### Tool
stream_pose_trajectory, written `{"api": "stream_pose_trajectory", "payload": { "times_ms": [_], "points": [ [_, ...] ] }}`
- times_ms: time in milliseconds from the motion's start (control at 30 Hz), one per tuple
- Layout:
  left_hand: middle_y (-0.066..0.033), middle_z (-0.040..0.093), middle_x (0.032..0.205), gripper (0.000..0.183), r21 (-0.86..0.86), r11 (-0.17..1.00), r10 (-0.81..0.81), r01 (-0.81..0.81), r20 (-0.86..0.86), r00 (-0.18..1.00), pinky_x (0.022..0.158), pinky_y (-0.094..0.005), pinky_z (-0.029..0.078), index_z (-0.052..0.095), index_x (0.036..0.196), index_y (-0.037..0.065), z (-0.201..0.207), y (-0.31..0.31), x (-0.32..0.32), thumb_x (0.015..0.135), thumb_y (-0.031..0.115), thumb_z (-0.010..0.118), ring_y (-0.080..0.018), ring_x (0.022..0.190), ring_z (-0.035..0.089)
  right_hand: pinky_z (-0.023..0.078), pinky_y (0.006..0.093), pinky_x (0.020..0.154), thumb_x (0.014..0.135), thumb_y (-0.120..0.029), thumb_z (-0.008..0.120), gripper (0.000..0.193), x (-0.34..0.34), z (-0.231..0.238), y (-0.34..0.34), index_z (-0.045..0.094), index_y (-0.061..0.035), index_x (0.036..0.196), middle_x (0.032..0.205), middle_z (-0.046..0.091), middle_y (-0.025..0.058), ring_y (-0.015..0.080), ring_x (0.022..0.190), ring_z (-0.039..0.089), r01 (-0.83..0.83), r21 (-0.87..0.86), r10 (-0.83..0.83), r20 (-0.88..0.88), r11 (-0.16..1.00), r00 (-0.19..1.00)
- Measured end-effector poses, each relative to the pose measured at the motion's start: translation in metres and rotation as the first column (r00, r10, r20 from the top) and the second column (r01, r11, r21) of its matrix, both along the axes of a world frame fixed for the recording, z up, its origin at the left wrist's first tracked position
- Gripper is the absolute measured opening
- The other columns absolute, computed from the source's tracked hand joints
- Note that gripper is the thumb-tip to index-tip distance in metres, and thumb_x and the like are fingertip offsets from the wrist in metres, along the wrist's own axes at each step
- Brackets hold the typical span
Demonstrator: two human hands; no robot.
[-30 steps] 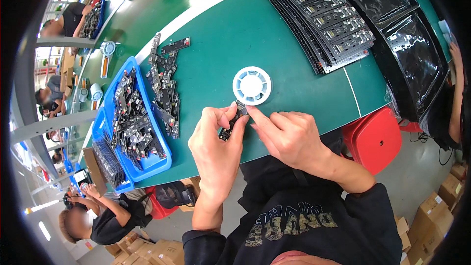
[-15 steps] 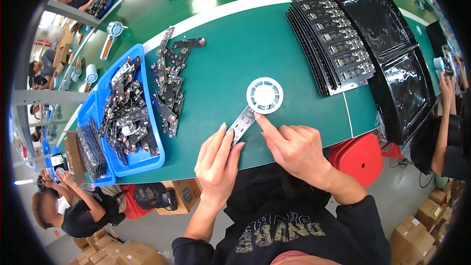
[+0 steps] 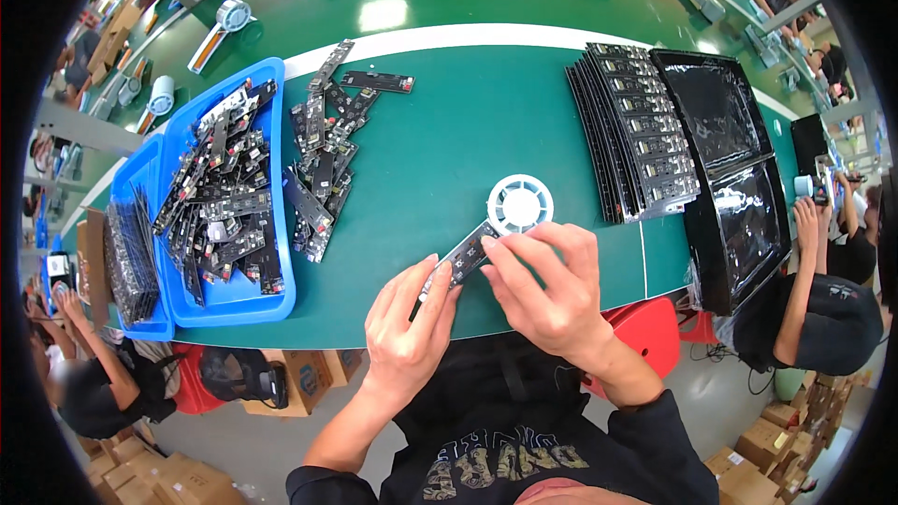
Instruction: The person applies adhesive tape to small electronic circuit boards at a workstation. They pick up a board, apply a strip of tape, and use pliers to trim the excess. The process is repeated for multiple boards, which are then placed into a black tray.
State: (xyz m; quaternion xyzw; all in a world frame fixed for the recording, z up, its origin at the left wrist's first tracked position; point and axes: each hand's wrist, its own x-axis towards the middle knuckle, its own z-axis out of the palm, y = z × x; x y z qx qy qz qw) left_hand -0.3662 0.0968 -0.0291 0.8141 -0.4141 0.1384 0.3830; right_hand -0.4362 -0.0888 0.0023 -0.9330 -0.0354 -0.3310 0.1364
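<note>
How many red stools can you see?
3: left stool beside the black bag; near-right stool, partly covered; far-right stool just beyond it. More may be hidden.

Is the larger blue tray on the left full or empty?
Partly full: circuit boards lie heaped inside the blue tray, but bare blue bottom shows toward its near end.

The right hand (image 3: 552,295) has gone from pointing to seemingly pinching the circuit board (image 3: 466,259).

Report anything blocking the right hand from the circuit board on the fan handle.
Nothing visible: the right hand is at the upper end of the circuit board, near the fan head; the left hand holds the lower end.
</note>
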Motion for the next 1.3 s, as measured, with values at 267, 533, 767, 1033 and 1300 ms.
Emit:
{"api": "stream_pose_trajectory", "payload": {
  "times_ms": [267,533,767,1033,1300],
  "points": [
    [-0.0205,0.073,0.114,0.043,-0.055,0.999,0.003,-0.004,-0.007,1.0,0.082,-0.0431,0.061,0.075,0.115,-0.003,-0.003,0.002,0.002,0.073,-0.008,0.084,-0.0365,0.096,0.074,0.042,0.0443,0.096,0.083,-0.016,0.073,0.03,0.009,0.014,-0.005,0.076,-0.0071,0.113,0.115,0.071,0.0028,0.0191,0.111,0.061,-0.091,-0.287,0.038,-0.188,0.954,0.982],
    [-0.021,0.073,0.117,0.043,-0.092,0.995,-0.033,0.025,-0.087,0.996,0.081,-0.0424,0.061,0.076,0.114,-0.002,-0.005,0.005,0.004,0.072,-0.005,0.086,-0.0364,0.096,0.074,0.042,0.0407,0.095,0.083,-0.018,0.075,0.031,0.011,0.027,-0.007,0.076,-0.0045,0.111,0.118,0.073,0.0051,0.0167,0.108,0.062,-0.167,-0.338,0.047,-0.337,0.926,0.94],
    [-0.0232,0.073,0.116,0.033,-0.116,0.992,-0.056,0.046,-0.082,0.995,0.077,-0.0415,0.062,0.078,0.113,0.001,-0.01,0.013,0.005,0.081,0.006,0.086,-0.0342,0.094,0.074,0.042,0.0391,0.095,0.083,-0.02,0.077,0.037,0.002,0.012,-0.005,0.079,-0.0104,0.118,0.125,0.071,0.0047,0.0171,0.105,0.054,-0.162,-0.388,0.033,-0.319,0.907,0.947],
    [-0.025,0.072,0.117,0.033,-0.026,0.998,-0.067,0.065,-0.069,0.995,0.077,-0.0397,0.06,0.077,0.118,0.004,-0.008,0.019,0.007,0.085,0.008,0.083,-0.0347,0.098,0.073,0.044,0.0471,0.103,0.084,-0.018,0.078,0.037,0.003,0.009,-0.008,0.078,-0.0143,0.121,0.131,0.064,0.0081,0.024,0.119,0.056,-0.124,-0.365,0.024,-0.266,0.923,0.964],
    [-0.0232,0.072,0.114,0.037,0.049,0.997,-0.053,0.052,0.007,0.999,0.078,-0.0413,0.058,0.078,0.119,0.006,-0.002,0.021,0.011,0.082,0.003,0.079,-0.0336,0.096,0.071,0.05,0.0512,0.098,0.074,-0.011,0.085,0.032,0.035,0.026,-0.051,0.073,-0.0078,0.103,0.126,0.065,0.0119,0.0326,0.116,0.06,-0.405,-0.043,0.381,-0.26,0.913,0.887]
  ]
}}
